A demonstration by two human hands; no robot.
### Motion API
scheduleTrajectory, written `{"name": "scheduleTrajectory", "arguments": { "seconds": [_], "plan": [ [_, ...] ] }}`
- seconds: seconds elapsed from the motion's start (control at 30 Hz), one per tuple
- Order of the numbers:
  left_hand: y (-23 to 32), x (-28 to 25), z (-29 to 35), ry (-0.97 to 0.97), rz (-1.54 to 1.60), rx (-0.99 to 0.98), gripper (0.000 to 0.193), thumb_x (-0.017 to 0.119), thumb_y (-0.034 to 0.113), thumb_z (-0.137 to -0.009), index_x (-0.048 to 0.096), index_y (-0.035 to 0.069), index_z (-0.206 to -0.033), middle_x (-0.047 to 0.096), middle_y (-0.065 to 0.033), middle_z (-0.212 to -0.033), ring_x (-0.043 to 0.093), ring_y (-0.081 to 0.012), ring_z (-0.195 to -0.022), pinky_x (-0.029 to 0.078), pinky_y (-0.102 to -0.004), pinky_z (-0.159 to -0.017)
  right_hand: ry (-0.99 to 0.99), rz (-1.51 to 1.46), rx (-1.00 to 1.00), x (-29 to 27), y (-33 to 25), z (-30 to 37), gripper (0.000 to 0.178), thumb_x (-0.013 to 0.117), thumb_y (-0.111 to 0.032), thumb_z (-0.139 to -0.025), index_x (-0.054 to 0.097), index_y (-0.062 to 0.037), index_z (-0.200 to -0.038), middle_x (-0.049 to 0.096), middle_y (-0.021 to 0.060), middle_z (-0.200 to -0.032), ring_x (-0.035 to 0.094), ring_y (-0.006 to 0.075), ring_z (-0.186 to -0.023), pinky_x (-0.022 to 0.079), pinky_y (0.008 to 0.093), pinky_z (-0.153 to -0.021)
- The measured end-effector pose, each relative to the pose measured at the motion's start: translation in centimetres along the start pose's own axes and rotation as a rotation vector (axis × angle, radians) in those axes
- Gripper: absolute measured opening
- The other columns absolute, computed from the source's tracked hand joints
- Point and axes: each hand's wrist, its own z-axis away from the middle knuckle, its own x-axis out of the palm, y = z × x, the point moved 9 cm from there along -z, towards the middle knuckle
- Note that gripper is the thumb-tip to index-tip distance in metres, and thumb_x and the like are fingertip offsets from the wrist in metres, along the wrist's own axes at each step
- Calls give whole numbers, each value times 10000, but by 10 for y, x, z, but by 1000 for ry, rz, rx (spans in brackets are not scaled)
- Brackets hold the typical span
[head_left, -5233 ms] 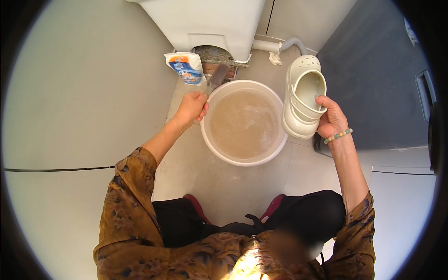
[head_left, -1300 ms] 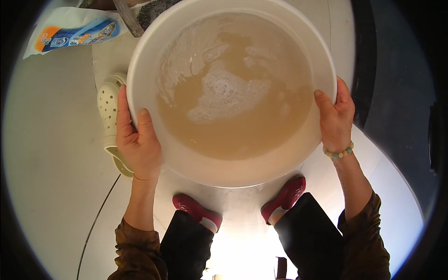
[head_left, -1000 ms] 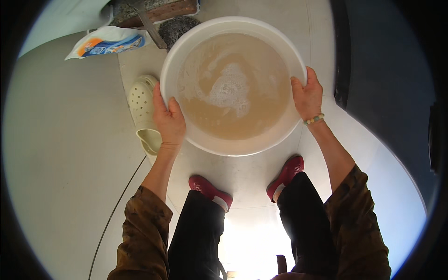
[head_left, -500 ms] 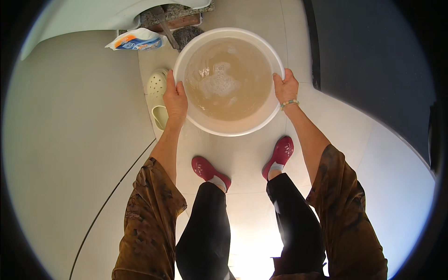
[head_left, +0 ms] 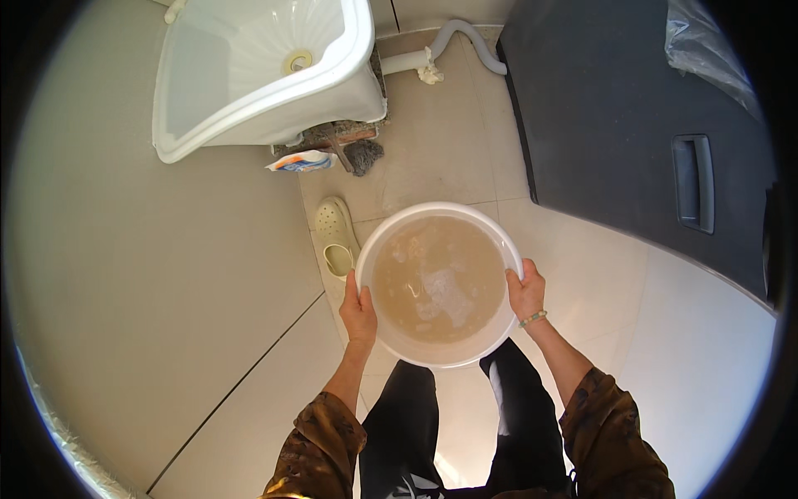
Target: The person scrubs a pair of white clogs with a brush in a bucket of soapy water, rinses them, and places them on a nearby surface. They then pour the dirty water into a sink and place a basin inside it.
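A round white basin [head_left: 432, 355] holds cloudy brownish water [head_left: 399, 291] with patches of foam on top. My left hand [head_left: 358, 318] grips its left rim, thumb over the edge. On the opposite side my right hand [head_left: 526, 293], with a beaded bracelet [head_left: 533, 318] at the wrist, is closed on the right rim. The basin hangs level in front of my legs and hides my feet. Beyond it at the far left stands a white mop sink [head_left: 266, 112] with a drain at its bottom.
A pale clog [head_left: 334, 229] lies on the floor by the left wall. A blue-and-white packet [head_left: 301, 161] and a grey mop-like brush [head_left: 363, 156] are below the sink. A grey hose [head_left: 465, 33] runs to a dark cabinet [head_left: 607, 108] with a recessed handle at right.
The basin is now nearer my body, covering my red shoes, with both hands still on its rim. More of the sink, the hose and the dark cabinet has come into view.
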Motion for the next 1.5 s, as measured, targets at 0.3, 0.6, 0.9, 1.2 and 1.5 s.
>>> {"name": "scheduleTrajectory", "arguments": {
  "seconds": [0.3,0.6,0.9,1.2,1.5],
  "plan": [
    [46,-40,82,27,141,-56,447,463,73,-926,378,4,-1359,606,-77,-1102,555,-103,-927,437,-221,-826,-13,-115,82,-58,-37,68,116,567,-65,-818,564,15,-902,623,82,-722,574,126,-652,469,283,-623],
    [113,-139,124,45,227,-108,442,479,84,-912,408,-22,-1335,569,-94,-1193,540,-129,-1018,419,-242,-886,-30,-168,-6,-86,-158,121,137,565,-61,-802,567,27,-908,630,87,-733,580,126,-642,478,288,-614],
    [219,-248,100,142,234,-47,427,490,97,-908,439,-33,-1311,601,-91,-1140,560,-119,-966,434,-230,-841,-104,-161,-119,-72,-304,118,159,557,-85,-801,565,32,-909,617,94,-709,570,149,-611,470,303,-585],
    [235,-295,7,237,336,70,441,479,64,-896,418,-52,-1317,582,-99,-1180,559,-107,-949,427,-216,-835,-277,-86,-244,-6,-413,43,154,519,-67,-798,538,37,-909,604,142,-692,600,215,-617,470,349,-593],
    [271,-323,-99,166,200,15,459,480,16,-847,446,-43,-1301,586,-123,-1178,573,-119,-934,443,-218,-814,-399,23,-266,58,-478,-50,210,479,-88,-760,571,45,-894,613,232,-796,594,378,-762,461,413,-718]
  ]
}}
